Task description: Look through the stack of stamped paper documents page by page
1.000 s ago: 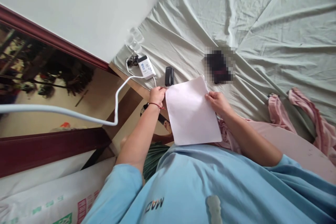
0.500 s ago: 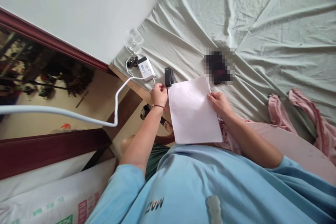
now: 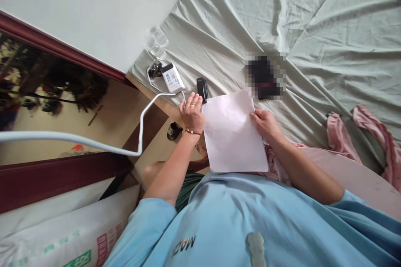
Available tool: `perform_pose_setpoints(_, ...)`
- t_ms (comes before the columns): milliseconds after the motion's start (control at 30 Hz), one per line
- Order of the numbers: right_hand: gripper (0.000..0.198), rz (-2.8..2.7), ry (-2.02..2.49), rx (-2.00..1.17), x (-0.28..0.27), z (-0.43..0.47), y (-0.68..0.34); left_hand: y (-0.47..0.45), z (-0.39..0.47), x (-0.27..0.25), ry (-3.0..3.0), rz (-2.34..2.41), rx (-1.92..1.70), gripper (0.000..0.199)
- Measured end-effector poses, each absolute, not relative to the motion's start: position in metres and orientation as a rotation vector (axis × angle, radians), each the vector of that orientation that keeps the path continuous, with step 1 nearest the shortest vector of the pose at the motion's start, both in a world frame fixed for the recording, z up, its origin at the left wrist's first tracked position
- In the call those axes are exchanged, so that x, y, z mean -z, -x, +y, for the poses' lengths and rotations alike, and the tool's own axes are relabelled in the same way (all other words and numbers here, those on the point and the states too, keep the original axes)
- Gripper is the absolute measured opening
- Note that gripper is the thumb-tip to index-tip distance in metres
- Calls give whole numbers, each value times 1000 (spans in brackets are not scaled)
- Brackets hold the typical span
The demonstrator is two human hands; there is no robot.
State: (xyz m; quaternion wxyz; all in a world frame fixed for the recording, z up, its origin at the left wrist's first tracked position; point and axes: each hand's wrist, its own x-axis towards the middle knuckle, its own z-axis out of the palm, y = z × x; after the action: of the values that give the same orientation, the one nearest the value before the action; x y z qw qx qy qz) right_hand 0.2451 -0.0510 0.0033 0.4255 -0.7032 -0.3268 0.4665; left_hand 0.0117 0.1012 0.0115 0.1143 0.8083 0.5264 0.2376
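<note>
1. The wooden edge runs diagonally toward the left hand; beyond it the floor shows below.
2. Wrinkled pale green cloth spreads far to the upper right, while the wall bounds it at the upper left.
3. The white paper lies between the two hands, its lower edge close to the wearer's blue shirt.
4. The right hand pinches the paper's right edge, thumb on top, fingers curled mostly out of sight beneath.
5. The left hand is spread flat, back upward, fingers extended, beside the paper's left edge; contact cannot be told.
6. A black object sits just past its fingertips, near the paper's upper corner.
7. The shirt print starts "MA"; the next letter is creased.
8. Blue markings on the white box are too small to read.
9. The sack bears green and red printing.
</note>
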Motion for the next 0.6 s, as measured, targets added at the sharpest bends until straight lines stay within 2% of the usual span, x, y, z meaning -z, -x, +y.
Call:
perform_pose_setpoints(167, 38, -811, 1722, -1193, -1, -52, -247, -13, 101, -22, -2358, 1474, -668, 42)
perform_pose_setpoints(333, 39, -751, 1606, -1321, -5, -55, -247, 0, 100, -28, -2304, 1456, -681, 51)
perform_pose_setpoints(500, 43, -628, 1340, -1511, -21, -62, -244, 22, 77, -20, -1838, 1579, -974, 42)
perform_pose_setpoints(600, 49, -634, 1246, -1535, -26, -63, -243, 29, 50, -22, -1431, 1535, -1092, 49)
